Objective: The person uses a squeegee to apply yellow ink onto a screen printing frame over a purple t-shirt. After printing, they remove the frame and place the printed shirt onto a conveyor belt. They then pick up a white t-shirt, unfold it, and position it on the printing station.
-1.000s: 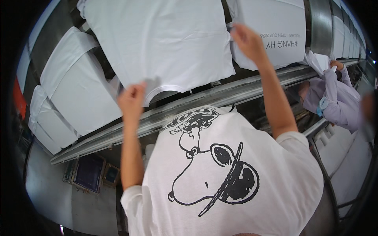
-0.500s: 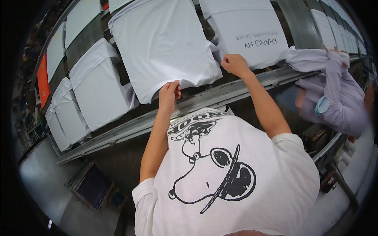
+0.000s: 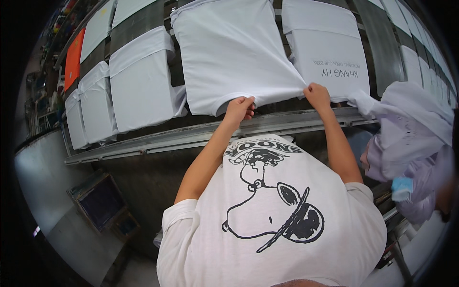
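A white T-shirt lies spread over a flat board in front of me. My left hand pinches its neckline at the near edge. Off to the right, my right hand is closed on the shirt's sleeve corner and pulls it taut, so creases run diagonally across the cloth. Just beyond that hand lies another white shirt with small dark print, stretched over its own board.
A metal rail runs along the near side of the boards. Several more white garments cover boards to the left, with an orange piece farther off. At right stands a co-worker in a lilac top. Framed screens rest low on the left.
My right hand has taken hold of the shirt's sleeve corner and drawn it out to the right. My left hand stays on the neckline. The co-worker leans differently, and the view has shifted.
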`<action>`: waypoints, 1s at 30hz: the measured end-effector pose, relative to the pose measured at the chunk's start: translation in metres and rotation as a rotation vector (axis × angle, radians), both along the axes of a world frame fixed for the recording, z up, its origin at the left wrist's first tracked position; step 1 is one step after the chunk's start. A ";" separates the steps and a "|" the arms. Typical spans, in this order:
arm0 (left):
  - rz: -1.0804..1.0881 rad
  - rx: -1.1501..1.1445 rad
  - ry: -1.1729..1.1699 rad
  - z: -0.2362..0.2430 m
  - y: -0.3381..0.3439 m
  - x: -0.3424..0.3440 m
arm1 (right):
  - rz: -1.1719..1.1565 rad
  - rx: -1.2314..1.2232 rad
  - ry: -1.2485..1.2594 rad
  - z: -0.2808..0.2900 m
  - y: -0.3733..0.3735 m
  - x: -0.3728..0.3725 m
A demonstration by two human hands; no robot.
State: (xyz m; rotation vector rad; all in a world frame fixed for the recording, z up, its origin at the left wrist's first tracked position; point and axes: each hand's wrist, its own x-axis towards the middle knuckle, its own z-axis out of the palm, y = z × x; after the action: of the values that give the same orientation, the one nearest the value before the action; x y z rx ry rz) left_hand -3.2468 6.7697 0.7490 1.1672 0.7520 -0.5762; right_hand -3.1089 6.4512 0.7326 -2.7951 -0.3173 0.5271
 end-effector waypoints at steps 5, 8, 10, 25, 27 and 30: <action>-0.168 0.148 0.021 0.010 0.041 -0.028 | 0.047 -0.112 0.048 -0.014 -0.006 -0.021; 0.201 0.468 -0.008 0.007 0.113 -0.056 | -0.064 0.058 0.010 -0.002 0.013 -0.026; 0.493 0.576 -0.014 0.002 0.151 -0.074 | -0.178 0.245 0.038 0.002 0.021 -0.020; 0.706 -0.345 0.266 -0.080 0.209 -0.058 | -0.208 0.423 0.451 -0.021 0.049 0.020; 0.887 -0.263 0.203 -0.083 0.207 -0.067 | -0.236 0.470 0.378 -0.024 0.052 0.018; 1.106 -0.082 0.067 -0.073 0.200 -0.075 | -0.227 0.306 0.190 -0.024 0.050 0.016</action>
State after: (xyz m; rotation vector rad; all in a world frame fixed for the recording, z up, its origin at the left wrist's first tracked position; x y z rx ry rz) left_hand -3.3223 6.9702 0.6755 0.5084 1.2624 0.2846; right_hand -3.0927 6.5016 0.7085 -2.4235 -0.0339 0.6251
